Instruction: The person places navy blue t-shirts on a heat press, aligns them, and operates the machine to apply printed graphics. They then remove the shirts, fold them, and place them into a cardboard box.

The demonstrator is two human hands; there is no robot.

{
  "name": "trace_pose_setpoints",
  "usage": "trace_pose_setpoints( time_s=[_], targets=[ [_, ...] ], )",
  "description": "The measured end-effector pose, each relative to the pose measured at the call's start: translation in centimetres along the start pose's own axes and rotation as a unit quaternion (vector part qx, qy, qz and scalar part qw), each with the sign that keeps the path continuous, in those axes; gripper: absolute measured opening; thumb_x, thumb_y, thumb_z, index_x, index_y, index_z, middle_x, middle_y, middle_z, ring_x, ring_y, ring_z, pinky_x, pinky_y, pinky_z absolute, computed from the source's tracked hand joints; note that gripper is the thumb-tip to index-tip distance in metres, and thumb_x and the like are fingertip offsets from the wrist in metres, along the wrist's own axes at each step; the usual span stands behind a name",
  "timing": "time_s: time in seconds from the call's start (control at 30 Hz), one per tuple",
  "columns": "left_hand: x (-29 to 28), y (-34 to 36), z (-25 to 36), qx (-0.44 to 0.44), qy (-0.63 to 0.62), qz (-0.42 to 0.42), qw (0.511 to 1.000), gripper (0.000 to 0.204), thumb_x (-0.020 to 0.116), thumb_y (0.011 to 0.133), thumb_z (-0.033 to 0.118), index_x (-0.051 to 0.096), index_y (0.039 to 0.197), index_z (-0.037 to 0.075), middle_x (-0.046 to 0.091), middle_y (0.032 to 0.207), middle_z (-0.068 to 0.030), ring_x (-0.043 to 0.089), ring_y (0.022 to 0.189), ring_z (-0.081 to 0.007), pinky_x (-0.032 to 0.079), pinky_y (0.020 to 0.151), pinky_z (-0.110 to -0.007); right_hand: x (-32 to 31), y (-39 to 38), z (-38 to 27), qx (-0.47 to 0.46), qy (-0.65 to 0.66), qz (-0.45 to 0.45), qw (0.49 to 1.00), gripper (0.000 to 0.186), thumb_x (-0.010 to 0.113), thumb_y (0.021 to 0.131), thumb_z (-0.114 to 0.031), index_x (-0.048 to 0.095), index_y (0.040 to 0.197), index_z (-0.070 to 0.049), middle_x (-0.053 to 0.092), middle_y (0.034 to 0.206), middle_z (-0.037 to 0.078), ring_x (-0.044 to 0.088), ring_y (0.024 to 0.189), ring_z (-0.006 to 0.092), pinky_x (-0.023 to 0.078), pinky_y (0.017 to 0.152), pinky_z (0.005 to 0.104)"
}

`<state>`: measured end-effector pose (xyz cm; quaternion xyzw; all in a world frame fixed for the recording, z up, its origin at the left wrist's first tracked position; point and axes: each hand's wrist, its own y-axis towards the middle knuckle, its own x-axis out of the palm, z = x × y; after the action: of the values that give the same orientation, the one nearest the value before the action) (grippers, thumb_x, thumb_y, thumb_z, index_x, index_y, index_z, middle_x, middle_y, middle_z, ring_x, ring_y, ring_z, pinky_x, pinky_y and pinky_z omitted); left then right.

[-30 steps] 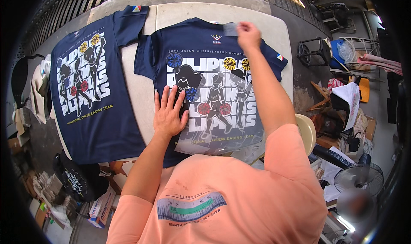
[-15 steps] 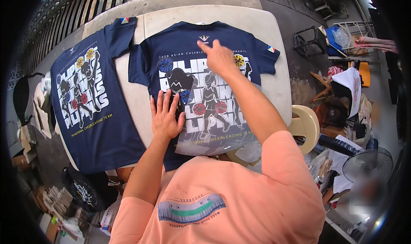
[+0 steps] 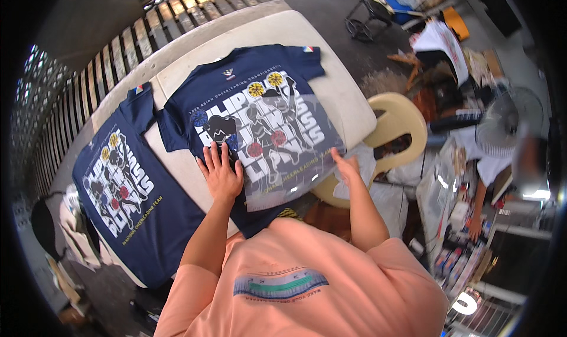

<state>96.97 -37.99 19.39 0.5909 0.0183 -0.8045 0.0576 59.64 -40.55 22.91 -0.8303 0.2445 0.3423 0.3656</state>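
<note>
A navy T-shirt (image 3: 195, 86) printed with white block letters and cheerleader figures lies on the pale table. Over the lower part of its print is a sheet of clear plastic film (image 3: 313, 170), shiny along its near edge. My left hand (image 3: 221, 174) rests with fingers spread on the shirt at the film's left side. At the film's lower right corner, my right hand (image 3: 348, 167) closes its fingertips on the edge; part of its grip is hidden. A second, matching T-shirt (image 3: 171, 219) is spread to the left.
The pale table (image 3: 283, 33) has a slatted bench or grating (image 3: 118, 59) behind it. Close on the right stands a cream plastic chair (image 3: 407, 124). Further right are a fan (image 3: 509, 121), piled goods and another person's arm (image 3: 477, 210).
My right hand has left the upper print and come down to the film's lower right corner. My left hand stays on the shirt. The view has turned to the right.
</note>
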Motion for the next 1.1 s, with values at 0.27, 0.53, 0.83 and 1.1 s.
trace_pose_setpoints(
  time_s=[0.27,0.53,0.83,1.1],
  targets=[
    [2.2,-0.2,-1.2,0.079,-0.007,0.039,0.996,0.064,0.056,0.096,0.036,0.044,0.154,0.011,0.037,0.16,-0.0203,0.025,0.151,-0.0454,0.017,0.122,-0.06,-2.9,-4.8,14.6,-0.002,0.24,0.046,0.97,0.024,0.068,0.093,-0.02,0.067,0.11,-0.004,0.072,0.091,0.012,0.069,0.078,0.024,0.053,0.069,0.0394],
    [5.9,0.8,-2.3,0.072,0.147,0.04,0.986,0.064,0.041,0.105,0.054,0.033,0.161,0.023,0.031,0.166,-0.0079,0.03,0.151,-0.0343,0.022,0.119,-0.063,-12.3,-10.8,47.3,0.322,0.726,0.383,0.471,0.007,0.051,0.091,-0.007,0.055,0.094,-0.013,0.038,0.067,0.0,0.039,0.052,0.0118,0.028,0.044,0.0274],
    [2.5,-1.7,3.1,0.063,0.16,-0.15,0.974,0.071,0.047,0.105,0.049,0.037,0.155,-0.001,0.04,0.155,-0.0271,0.039,0.141,-0.044,0.03,0.118,-0.051,-14.4,0.2,68.0,0.336,0.69,0.587,0.259,0.034,0.064,0.099,-0.036,0.059,0.121,-0.01,0.059,0.093,0.008,0.057,0.078,0.0215,0.048,0.06,0.035],
    [3.3,-5.5,10.9,-0.088,0.002,-0.195,0.977,0.057,0.063,0.098,0.027,0.048,0.14,-0.008,0.055,0.134,-0.0257,0.056,0.121,-0.0374,0.047,0.103,-0.044,-20.6,8.7,72.1,0.172,0.906,0.347,0.17,0.109,0.065,0.094,-0.058,-0.008,0.161,-0.013,0.003,0.166,0.016,0.053,0.128,0.05,0.047,0.106,0.0613]
  ],
)
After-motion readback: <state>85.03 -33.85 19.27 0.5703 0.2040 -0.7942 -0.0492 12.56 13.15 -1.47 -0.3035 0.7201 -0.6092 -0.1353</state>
